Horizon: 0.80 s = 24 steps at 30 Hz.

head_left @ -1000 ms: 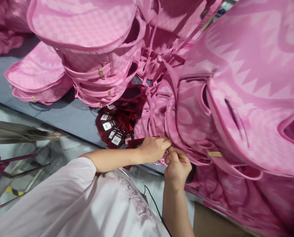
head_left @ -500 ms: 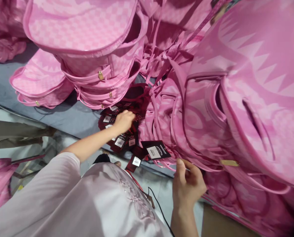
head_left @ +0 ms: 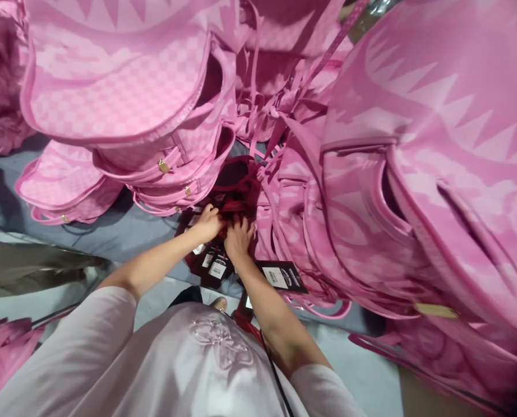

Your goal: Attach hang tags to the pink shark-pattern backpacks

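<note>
Both my hands are together over a pile of black and red hang tags with white barcode labels, between two stacks of pink backpacks. My left hand is curled on the tags, its fingers bent at the upper side of the pile. Right beside it, my right hand reaches down into the same tags with bent fingers; its fingertips are partly hidden. One larger black hang tag lies apart from the pile, by the lower edge of the right-hand backpacks.
A stack of checkered pink backpacks rises on the left, with a smaller pink bag beside it. A large pink backpack stands on the right. Grey cloth covers the table. More pink bags lie low at the left.
My right hand has moved left and forward from beside the right-hand backpacks to the tag pile, next to my left hand. My left hand stays at the pile. The view has shifted slightly.
</note>
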### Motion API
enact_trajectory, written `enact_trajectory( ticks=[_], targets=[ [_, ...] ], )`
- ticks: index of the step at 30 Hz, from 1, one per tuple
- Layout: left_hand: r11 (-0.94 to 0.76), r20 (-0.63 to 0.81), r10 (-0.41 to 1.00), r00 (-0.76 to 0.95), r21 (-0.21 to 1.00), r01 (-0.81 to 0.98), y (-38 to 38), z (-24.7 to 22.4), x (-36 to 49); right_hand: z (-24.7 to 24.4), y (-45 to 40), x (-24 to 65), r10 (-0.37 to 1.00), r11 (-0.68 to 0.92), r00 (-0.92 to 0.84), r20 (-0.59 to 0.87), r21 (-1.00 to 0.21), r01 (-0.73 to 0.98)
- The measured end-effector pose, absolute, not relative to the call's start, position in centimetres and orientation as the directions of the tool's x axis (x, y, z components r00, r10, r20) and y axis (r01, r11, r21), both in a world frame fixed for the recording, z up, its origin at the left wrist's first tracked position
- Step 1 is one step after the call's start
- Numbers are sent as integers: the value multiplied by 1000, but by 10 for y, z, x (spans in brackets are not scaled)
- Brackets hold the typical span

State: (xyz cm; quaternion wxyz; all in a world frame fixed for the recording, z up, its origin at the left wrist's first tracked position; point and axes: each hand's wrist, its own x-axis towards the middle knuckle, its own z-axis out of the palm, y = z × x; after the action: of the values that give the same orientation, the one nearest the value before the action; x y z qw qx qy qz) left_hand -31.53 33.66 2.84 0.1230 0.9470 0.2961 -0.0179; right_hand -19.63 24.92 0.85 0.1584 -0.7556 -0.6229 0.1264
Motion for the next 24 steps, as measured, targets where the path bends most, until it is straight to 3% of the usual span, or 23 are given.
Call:
enact_trajectory(
  ticks=[4,9,13,15,17,20,22,24],
  targets=[
    [-835,-97,504,858,199,513,337,36,-334,1,256,-191,974,-213,225,-15,-382,899],
    [-795,-71,584,809,153,587,351,56,-368,4,263,-189,937,-349,331,-115,-362,864],
    [-743,101,665,740,198,640,345,93,-376,45,250,-201,943,-318,318,-95,-528,787],
    [-730,247,682,688,281,622,331,113,-369,84,219,-205,954,-274,278,-115,-714,645],
    [-752,355,658,664,364,550,313,129,-357,133,170,-201,962,-263,167,-216,-897,354],
    [-811,434,570,697,433,394,286,145,-329,204,93,-181,947,-312,65,-314,-949,-40],
    [-847,453,497,740,437,302,271,153,-307,232,61,-161,933,-252,262,-246,-968,-10],
    [-871,452,441,776,425,248,257,160,-285,236,51,-138,805,-220,592,-43,-948,230]
  ],
)
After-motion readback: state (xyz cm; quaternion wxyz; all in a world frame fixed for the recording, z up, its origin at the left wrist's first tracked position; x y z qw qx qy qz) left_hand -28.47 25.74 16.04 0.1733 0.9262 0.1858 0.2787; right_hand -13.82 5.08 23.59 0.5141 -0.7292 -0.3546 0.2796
